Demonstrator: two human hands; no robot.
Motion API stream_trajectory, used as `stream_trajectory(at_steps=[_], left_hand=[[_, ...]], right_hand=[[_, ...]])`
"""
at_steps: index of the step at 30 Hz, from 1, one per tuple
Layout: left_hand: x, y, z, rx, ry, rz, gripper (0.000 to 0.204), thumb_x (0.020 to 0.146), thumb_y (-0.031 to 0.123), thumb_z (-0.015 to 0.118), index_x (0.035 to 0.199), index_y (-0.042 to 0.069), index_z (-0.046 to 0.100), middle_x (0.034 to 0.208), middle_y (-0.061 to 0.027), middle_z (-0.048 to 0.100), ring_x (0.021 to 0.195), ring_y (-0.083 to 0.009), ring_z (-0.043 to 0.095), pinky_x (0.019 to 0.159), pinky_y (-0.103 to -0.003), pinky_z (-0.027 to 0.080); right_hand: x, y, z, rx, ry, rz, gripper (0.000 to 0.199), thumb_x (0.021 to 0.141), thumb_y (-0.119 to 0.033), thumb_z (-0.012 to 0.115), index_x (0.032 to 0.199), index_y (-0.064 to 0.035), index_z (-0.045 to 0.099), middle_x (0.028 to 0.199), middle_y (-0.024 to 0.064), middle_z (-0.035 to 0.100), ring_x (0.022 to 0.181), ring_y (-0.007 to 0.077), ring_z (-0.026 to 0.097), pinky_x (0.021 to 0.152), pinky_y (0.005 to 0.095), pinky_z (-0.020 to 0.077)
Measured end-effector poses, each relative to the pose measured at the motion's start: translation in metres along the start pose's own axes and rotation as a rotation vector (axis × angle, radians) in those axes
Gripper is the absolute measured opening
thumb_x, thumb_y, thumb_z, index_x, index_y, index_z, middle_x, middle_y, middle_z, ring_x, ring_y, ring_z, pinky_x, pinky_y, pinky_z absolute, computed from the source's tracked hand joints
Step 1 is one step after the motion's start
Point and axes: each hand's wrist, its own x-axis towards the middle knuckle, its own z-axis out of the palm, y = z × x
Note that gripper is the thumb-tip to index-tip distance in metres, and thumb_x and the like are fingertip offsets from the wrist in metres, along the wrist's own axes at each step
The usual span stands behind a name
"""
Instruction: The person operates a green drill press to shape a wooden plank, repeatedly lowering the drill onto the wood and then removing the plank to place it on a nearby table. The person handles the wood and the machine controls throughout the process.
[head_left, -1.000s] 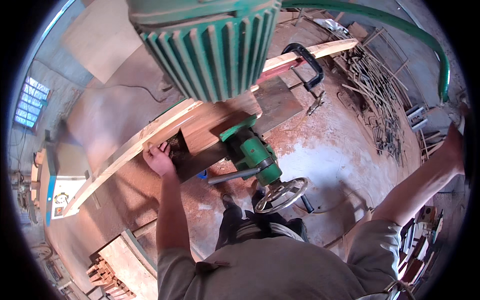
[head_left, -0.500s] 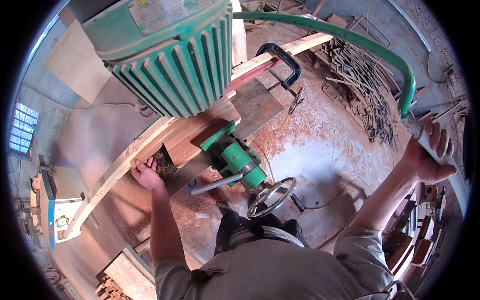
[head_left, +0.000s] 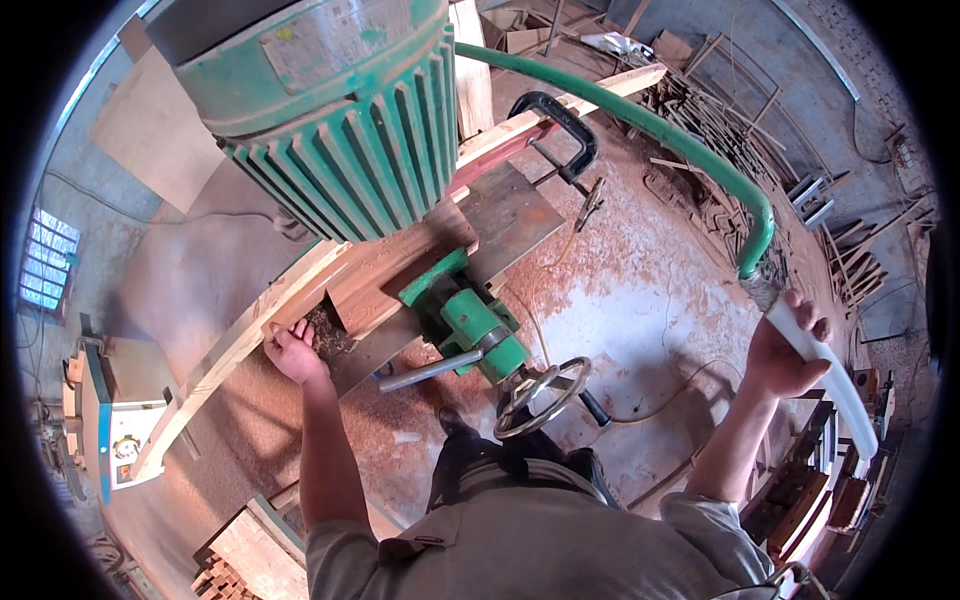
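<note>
My right hand [head_left: 780,355] is wrapped round the pale grip [head_left: 835,392] on the end of a curved green lever [head_left: 660,130]. The lever reaches out from behind a large ribbed green motor [head_left: 340,140]. On the left, the curled fingers of my left hand [head_left: 293,352] are on the left end of a brown wooden board [head_left: 325,280], which lies along a long pale wooden rail. A wider reddish wood block [head_left: 400,270] sits below the motor, with a green clamp [head_left: 465,310] pressed against its near side. The motor hides the far part of the block.
A black C-clamp [head_left: 570,135] grips the pale rail [head_left: 220,360] at the far right. A metal handwheel [head_left: 545,398] and lever handle [head_left: 430,370] stick out toward me. Sawdust covers the floor; scrap sticks [head_left: 710,200] are heaped at the right. A control box [head_left: 130,440] stands at left.
My right hand has swung the green lever inward to the left, and the motor has shifted slightly in view. My left hand stays at the board's end.
</note>
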Motion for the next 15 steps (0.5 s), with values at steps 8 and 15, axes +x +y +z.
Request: stream_trajectory(at_steps=[8, 15], left_hand=[[0.001, 0.000, -0.004, -0.033, -0.032, -0.029, 0.034, 0.096, 0.023, 0.045, 0.121, 0.001, 0.038, 0.105, -0.0134, 0.055, 0.086, -0.0259, 0.061, 0.073, -0.037, 0.054], [-0.002, 0.007, 0.000, -0.099, -0.027, -0.103, 0.042, 0.093, 0.025, 0.049, 0.125, 0.001, 0.037, 0.105, -0.0143, 0.055, 0.088, -0.0286, 0.061, 0.076, -0.038, 0.054]], right_hand=[[-0.070, 0.020, -0.018, -0.040, 0.142, 0.206, 0.035, 0.080, -0.037, 0.067, 0.109, -0.0185, 0.059, 0.115, 0.0090, 0.056, 0.123, 0.0387, 0.039, 0.107, 0.0540, 0.0202], [0.004, -0.016, 0.004, -0.004, 0.056, 0.026, 0.034, 0.081, -0.038, 0.065, 0.101, -0.0119, 0.059, 0.104, 0.0111, 0.060, 0.114, 0.0353, 0.047, 0.107, 0.0544, 0.0215]])
